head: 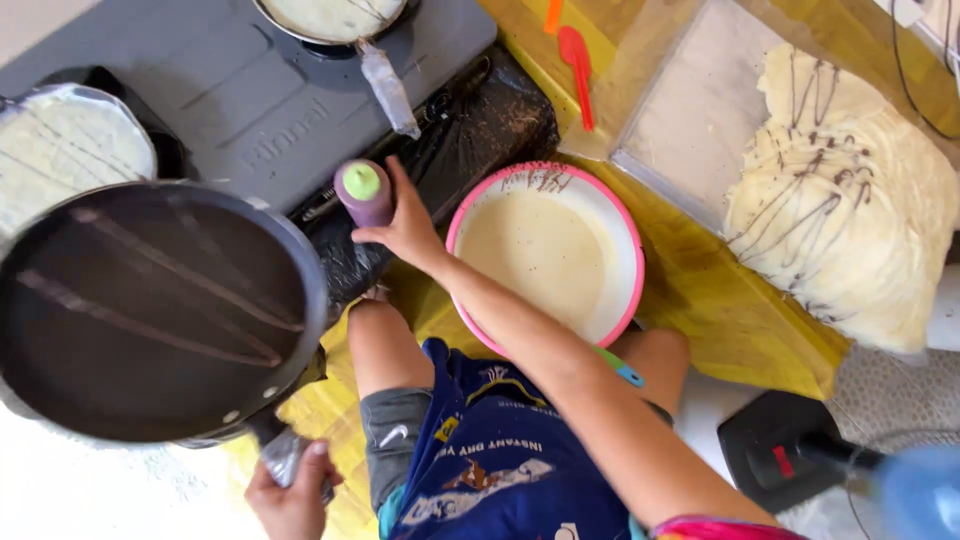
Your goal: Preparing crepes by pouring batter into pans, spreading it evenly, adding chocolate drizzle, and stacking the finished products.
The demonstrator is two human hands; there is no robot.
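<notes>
Gripping the foil-wrapped handle of a wide, dark non-stick frying pan (150, 310) in the clenched left hand (293, 497), low in the view near the person's knee. Holding the pan raised and tilted toward the camera, its dark inside crossed by thin brown drizzle lines. Clasping, in the right hand (408, 228), a brown plastic squeeze bottle with a green cap (364, 192), fingers wrapped around its body, cap pointing up. Keeping the bottle upright just beside the right edge of the grey metal gas stove (250, 110) and over the black plastic sheet (470, 125) spread beneath it.

Sitting just right of that hand, on the yellow floor mat (720, 320): a round pink-rimmed bowl of pale cream batter (545, 255), smears of brown on its upper inner wall. Resting on the stove, two more pans: one with a pale crepe streaked in brown at the far left (65, 145), another with a pale crepe at the top edge (330, 18), its handle also wrapped in foil. Lying beyond the bowl, a red plastic spoon (577, 70) next to a clear rectangular tray (700, 110). Piling up on the tray's right side, a stack of folded pale crepes with brown drizzle (845, 200). Showing at the lower right, the black base of a standing fan (780, 450).
</notes>
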